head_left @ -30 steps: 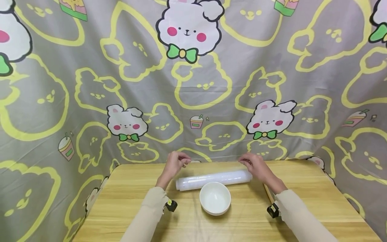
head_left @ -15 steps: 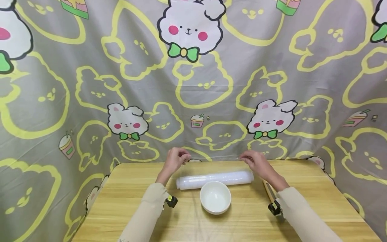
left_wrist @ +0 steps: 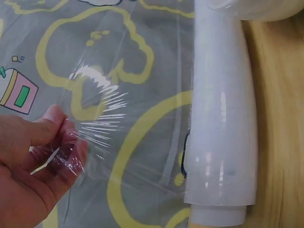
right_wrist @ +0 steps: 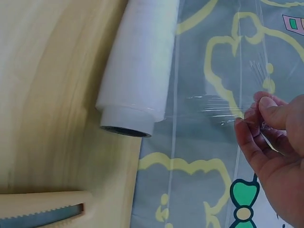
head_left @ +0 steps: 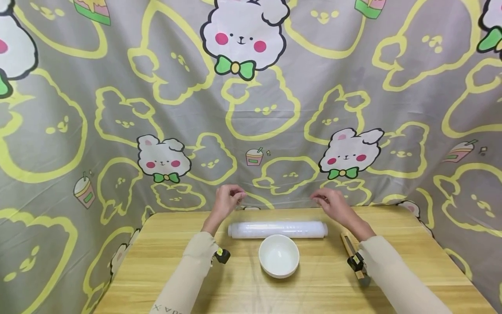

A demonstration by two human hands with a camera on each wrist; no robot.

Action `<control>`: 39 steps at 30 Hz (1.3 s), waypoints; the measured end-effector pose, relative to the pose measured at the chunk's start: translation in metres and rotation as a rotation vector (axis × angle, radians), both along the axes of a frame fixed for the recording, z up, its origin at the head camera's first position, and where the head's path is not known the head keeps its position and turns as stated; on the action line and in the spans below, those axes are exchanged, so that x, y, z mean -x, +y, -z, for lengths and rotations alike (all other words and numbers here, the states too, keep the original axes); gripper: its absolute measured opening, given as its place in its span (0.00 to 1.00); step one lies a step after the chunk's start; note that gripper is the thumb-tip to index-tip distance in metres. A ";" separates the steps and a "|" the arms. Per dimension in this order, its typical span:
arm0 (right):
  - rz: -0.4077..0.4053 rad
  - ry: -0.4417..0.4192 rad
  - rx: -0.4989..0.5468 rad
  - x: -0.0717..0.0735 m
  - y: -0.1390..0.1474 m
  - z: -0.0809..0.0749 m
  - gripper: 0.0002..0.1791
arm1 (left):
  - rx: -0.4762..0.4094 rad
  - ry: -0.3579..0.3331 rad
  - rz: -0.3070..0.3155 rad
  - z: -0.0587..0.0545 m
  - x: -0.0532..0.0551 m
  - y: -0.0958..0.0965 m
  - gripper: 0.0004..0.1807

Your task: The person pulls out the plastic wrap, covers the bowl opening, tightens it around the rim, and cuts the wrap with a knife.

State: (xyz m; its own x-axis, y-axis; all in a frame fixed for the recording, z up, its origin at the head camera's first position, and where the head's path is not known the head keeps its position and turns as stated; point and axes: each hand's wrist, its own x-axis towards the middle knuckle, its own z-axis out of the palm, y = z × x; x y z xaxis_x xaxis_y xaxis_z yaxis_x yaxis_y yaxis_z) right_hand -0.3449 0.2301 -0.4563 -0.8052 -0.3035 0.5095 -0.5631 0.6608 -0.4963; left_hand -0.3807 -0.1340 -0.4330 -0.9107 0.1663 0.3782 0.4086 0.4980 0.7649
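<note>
The left hand (left_wrist: 38, 161) pinches the clear film (left_wrist: 102, 107) near one side, probably set wide of its partner to keep the film taut; it is too transparent to trace fully. The film roll (head_left: 278, 229) lies on the counter (head_left: 172, 261), nearer the body than both hands and spanning between them, the white bowl (head_left: 279, 257) closer in. The right hand (head_left: 335, 208) pinches the film's other side, likely balancing the pull; the toothed tool (head_left: 347, 242) lies below its wrist.
</note>
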 end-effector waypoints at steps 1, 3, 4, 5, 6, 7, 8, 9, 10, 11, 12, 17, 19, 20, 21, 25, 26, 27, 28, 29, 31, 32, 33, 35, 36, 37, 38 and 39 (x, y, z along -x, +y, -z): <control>-0.002 -0.009 0.001 0.001 0.000 -0.001 0.07 | -0.002 0.000 0.000 -0.001 0.000 -0.001 0.05; 0.002 -0.013 -0.003 0.002 -0.001 -0.004 0.06 | -0.008 0.008 0.001 -0.002 0.001 -0.001 0.05; 0.003 -0.011 -0.002 0.002 -0.001 -0.006 0.06 | -0.008 0.014 0.000 -0.003 0.001 -0.001 0.05; 0.001 -0.005 0.000 0.003 -0.001 -0.007 0.06 | -0.008 0.019 -0.001 -0.004 0.001 -0.002 0.06; 0.001 -0.001 0.001 0.003 -0.002 -0.009 0.06 | -0.007 0.023 -0.001 -0.005 0.001 -0.002 0.06; 0.002 0.002 0.001 0.004 -0.002 -0.010 0.06 | -0.007 0.027 -0.002 -0.006 0.001 -0.002 0.05; 0.002 0.005 0.001 0.004 -0.002 -0.011 0.06 | -0.008 0.026 -0.002 -0.007 0.001 -0.003 0.05; -0.001 0.007 0.000 0.005 -0.003 -0.012 0.06 | -0.011 0.023 -0.005 -0.008 0.001 -0.003 0.05; -0.004 0.011 0.000 0.005 -0.003 -0.014 0.06 | -0.014 0.023 -0.006 -0.009 0.001 -0.003 0.05; -0.006 0.016 -0.002 0.005 -0.003 -0.015 0.06 | -0.018 0.020 -0.008 -0.010 0.000 -0.003 0.05; -0.004 0.021 -0.003 0.004 -0.002 -0.016 0.06 | -0.021 0.021 -0.009 -0.012 0.000 -0.002 0.05; -0.004 0.066 -0.009 0.003 -0.002 -0.024 0.07 | -0.030 0.029 -0.007 -0.019 -0.001 -0.001 0.05; -0.005 0.079 -0.011 0.002 -0.001 -0.027 0.07 | -0.038 0.033 -0.005 -0.021 -0.001 -0.001 0.05; -0.007 0.083 -0.011 0.002 -0.001 -0.028 0.07 | -0.041 0.037 -0.007 -0.022 -0.001 -0.001 0.05; -0.005 0.083 -0.010 0.002 -0.001 -0.029 0.07 | -0.046 0.043 -0.006 -0.024 -0.001 -0.001 0.05; -0.006 0.092 0.001 0.003 -0.001 -0.036 0.07 | -0.048 0.075 -0.010 -0.029 -0.002 0.000 0.05; -0.002 0.097 0.001 0.003 -0.002 -0.037 0.07 | -0.044 0.084 -0.015 -0.030 -0.001 0.000 0.05; 0.002 0.100 0.001 0.003 -0.002 -0.039 0.07 | -0.044 0.090 -0.019 -0.031 -0.001 0.000 0.05; 0.004 0.101 0.000 0.003 -0.002 -0.041 0.07 | -0.042 0.095 -0.025 -0.033 -0.001 0.000 0.05; 0.003 0.102 0.000 0.003 -0.003 -0.042 0.07 | -0.041 0.100 -0.031 -0.034 -0.001 0.000 0.05; 0.003 0.101 -0.003 0.003 -0.003 -0.045 0.07 | -0.043 0.111 -0.038 -0.037 0.000 0.000 0.05; 0.002 0.098 -0.003 0.003 -0.003 -0.046 0.07 | -0.045 0.114 -0.040 -0.038 -0.001 0.001 0.05; 0.000 0.092 0.000 0.002 -0.003 -0.047 0.07 | -0.046 0.119 -0.042 -0.039 -0.001 0.001 0.05; 0.000 0.088 0.005 0.001 -0.002 -0.049 0.07 | -0.046 0.128 -0.042 -0.041 0.000 0.001 0.05; 0.002 0.086 0.007 0.000 -0.002 -0.050 0.07 | -0.047 0.132 -0.043 -0.041 0.000 0.002 0.05; 0.005 0.085 0.008 -0.001 -0.001 -0.051 0.07 | -0.048 0.135 -0.043 -0.042 0.000 0.002 0.05; 0.009 0.083 0.009 -0.001 -0.001 -0.052 0.07 | -0.048 0.140 -0.045 -0.042 0.000 0.003 0.05; 0.011 0.082 0.009 -0.002 -0.001 -0.053 0.07 | -0.049 0.146 -0.047 -0.043 0.001 0.003 0.05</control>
State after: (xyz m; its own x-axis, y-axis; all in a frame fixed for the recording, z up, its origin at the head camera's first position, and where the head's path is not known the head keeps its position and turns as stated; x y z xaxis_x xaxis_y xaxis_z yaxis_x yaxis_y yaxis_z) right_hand -0.3429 0.2292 -0.4032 -0.7640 -0.2897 0.5765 -0.5947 0.6627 -0.4551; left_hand -0.3812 -0.1311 -0.3904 -0.8519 0.1028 0.5135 0.4942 0.4825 0.7231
